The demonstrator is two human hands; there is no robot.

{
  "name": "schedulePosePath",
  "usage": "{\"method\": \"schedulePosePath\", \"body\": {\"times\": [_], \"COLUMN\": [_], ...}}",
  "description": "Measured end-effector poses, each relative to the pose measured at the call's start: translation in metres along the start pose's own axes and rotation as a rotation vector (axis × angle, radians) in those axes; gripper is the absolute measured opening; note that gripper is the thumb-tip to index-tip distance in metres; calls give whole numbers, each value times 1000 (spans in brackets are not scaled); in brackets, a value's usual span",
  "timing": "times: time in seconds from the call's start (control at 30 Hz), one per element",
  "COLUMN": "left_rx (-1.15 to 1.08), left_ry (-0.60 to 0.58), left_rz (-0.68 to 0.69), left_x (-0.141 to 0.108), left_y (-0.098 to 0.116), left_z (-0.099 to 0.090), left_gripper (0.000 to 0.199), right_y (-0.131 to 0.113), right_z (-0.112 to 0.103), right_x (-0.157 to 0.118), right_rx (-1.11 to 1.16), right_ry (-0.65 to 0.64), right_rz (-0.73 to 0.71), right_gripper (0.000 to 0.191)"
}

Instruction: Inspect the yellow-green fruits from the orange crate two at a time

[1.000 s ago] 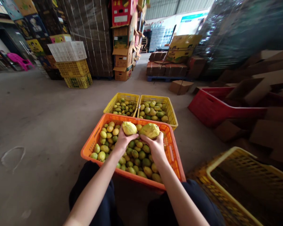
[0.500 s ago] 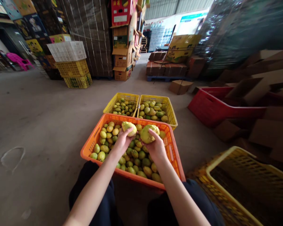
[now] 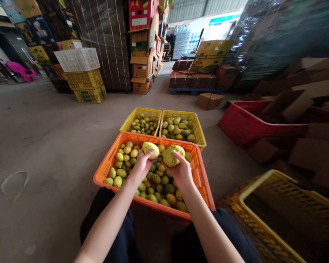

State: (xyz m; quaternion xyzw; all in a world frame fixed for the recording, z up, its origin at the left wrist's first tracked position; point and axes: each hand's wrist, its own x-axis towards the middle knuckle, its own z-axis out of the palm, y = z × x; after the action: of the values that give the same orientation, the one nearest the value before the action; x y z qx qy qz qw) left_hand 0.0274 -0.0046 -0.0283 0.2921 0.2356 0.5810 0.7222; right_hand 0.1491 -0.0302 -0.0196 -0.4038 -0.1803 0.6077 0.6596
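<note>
My left hand (image 3: 143, 165) is wrapped round a bumpy yellow-green fruit (image 3: 150, 149), thumb on its right side. A larger, knobbly green-yellow fruit (image 3: 170, 156) is in my right hand (image 3: 181, 170), the thumb lying over it. Both fruits are held side by side, a small gap apart, above an orange crate (image 3: 109, 157) of yellow and green lemon-like fruits (image 3: 121, 173). Beyond its far edge stand two yellow crates, the left one (image 3: 129, 118) with small green-yellow fruits and the right one (image 3: 199, 132) with larger ones.
At the lower right is a yellow crate (image 3: 256, 184). A red crate (image 3: 242, 126) stands at the right among loose cardboard. Stacked white (image 3: 78, 60) and yellow crates (image 3: 89, 79) stand back left, near tall box stacks. A loaded blue pallet (image 3: 193, 91) lies further back.
</note>
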Motion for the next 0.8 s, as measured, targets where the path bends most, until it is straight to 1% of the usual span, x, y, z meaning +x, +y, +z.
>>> {"method": "schedulePosePath", "body": {"times": [0.13, 0.23, 0.37, 0.43, 0.57, 0.67, 0.8], "left_rx": [11, 19, -24, -60, -133, -174, -180], "left_ry": [-1, 16, 73, 110, 155, 166, 198], "left_rz": [2, -1, 27, 22, -83, -157, -184], "left_x": [-1, -1, 1, 4, 9, 10, 9], "left_y": [1, 1, -1, -2, 0, 1, 1], "left_z": [2, 3, 2, 0, -6, -8, -8], "left_gripper": [40, 42, 44, 42, 34, 37, 36], "right_y": [0, 1, 2, 3, 3, 2, 1], "right_z": [1, 0, -1, -2, -2, -2, -2], "right_x": [0, 1, 2, 2, 2, 1, 1], "right_rx": [-8, -22, -23, -30, -26, -3, 15], "right_ry": [8, -12, 8, -4, -69, -87, -160], "right_rz": [7, 7, -13, -21, -13, -17, 70], "right_gripper": [29, 27, 29, 32, 35, 35, 30]}}
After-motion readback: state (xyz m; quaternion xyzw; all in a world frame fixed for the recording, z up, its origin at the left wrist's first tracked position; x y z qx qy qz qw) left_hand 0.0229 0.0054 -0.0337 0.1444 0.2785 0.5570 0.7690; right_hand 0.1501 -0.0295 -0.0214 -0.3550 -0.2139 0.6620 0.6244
